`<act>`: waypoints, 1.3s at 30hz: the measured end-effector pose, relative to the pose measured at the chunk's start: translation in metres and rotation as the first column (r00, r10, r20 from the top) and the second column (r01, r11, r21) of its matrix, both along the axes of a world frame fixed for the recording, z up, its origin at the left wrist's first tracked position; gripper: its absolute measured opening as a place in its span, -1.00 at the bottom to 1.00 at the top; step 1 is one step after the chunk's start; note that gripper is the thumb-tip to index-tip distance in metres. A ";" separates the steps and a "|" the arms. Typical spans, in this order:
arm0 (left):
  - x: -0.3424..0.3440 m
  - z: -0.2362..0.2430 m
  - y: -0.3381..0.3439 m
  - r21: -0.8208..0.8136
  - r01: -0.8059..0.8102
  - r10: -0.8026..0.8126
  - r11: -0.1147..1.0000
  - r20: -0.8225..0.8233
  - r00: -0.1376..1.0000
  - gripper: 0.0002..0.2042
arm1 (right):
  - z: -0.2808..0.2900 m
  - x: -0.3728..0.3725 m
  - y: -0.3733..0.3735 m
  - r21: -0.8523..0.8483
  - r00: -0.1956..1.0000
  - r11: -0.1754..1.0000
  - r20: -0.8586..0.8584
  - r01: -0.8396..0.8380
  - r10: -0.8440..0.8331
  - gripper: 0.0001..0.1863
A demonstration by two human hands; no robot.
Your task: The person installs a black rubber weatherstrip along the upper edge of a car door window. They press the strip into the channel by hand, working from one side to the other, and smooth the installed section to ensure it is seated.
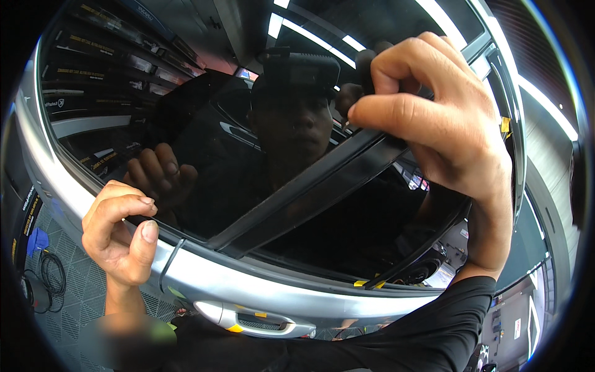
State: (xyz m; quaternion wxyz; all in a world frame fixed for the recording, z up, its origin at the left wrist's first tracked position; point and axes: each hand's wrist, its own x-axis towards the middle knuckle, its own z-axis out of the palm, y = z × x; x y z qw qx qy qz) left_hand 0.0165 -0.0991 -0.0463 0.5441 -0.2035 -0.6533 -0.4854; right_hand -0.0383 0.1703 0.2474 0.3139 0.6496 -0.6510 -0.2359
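Observation:
My left hand [121,235] is at the lower left edge of a dark car window [217,149], over the silver door's sill. Its fingers are curled, and a gap shows between thumb and forefinger, with nothing visible in it. Higher up on the right, my right hand [449,111] is bent at the window, beside the black pillar trim [304,186]. Its thumb and bent forefinger come close together near the glass; whatever may be between them cannot be made out. Both hands are mirrored in the glass, as is the wearer.
A thin black strip [170,266] hangs over the door edge near my left hand. Below the window is a silver door handle [248,322] with yellow tape pieces. Coiled black cable [52,276] and a blue object [37,240] lie on the grey tiled floor at left.

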 end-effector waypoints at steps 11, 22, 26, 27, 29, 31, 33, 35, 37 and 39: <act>0.000 0.000 0.000 -0.006 -0.014 0.014 1.000 -0.002 1.000 -0.79 | -0.004 0.003 -0.002 -0.010 1.000 1.000 0.007 -0.006 0.006 -0.57; 0.001 -0.001 -0.001 -0.004 -0.006 0.007 1.000 0.010 1.000 -0.78 | 0.005 0.003 0.000 0.019 0.999 0.999 0.022 0.031 -0.031 -0.59; 0.001 -0.001 -0.001 -0.005 -0.006 0.006 1.000 0.002 1.000 -0.78 | 0.002 0.005 0.000 -0.029 0.998 0.999 0.049 0.045 -0.043 -0.61; 0.001 -0.001 -0.001 -0.005 -0.006 0.006 1.000 0.002 1.000 -0.78 | 0.002 0.005 0.000 0.010 0.998 0.999 0.046 0.033 -0.033 -0.61; 0.001 0.000 0.000 -0.002 -0.011 0.011 1.000 0.010 1.000 -0.78 | 0.001 0.007 -0.002 -0.031 0.999 0.999 0.045 0.031 -0.029 -0.60; 0.000 0.000 0.000 0.003 -0.007 0.007 1.000 0.004 1.000 -0.78 | 0.005 0.007 -0.004 -0.076 1.000 0.997 -0.002 0.018 -0.019 -0.60; 0.000 0.000 0.001 0.001 -0.001 0.001 1.000 -0.013 1.000 -0.78 | 0.003 0.005 -0.006 -0.065 1.000 0.998 0.000 -0.002 0.002 -0.62; 0.001 0.000 0.001 0.015 -0.006 0.005 1.000 0.008 1.000 -0.78 | 0.000 0.006 -0.006 -0.021 1.000 1.000 0.023 0.003 -0.002 -0.62; 0.002 -0.001 0.001 0.009 -0.008 0.008 1.000 0.013 1.000 -0.78 | 0.005 0.004 -0.006 -0.008 1.000 1.000 -0.011 -0.024 0.023 -0.60; 0.003 -0.001 0.000 -0.003 -0.011 0.011 1.000 0.002 1.000 -0.78 | 0.007 0.004 -0.005 -0.031 0.999 0.999 -0.041 0.014 -0.015 -0.60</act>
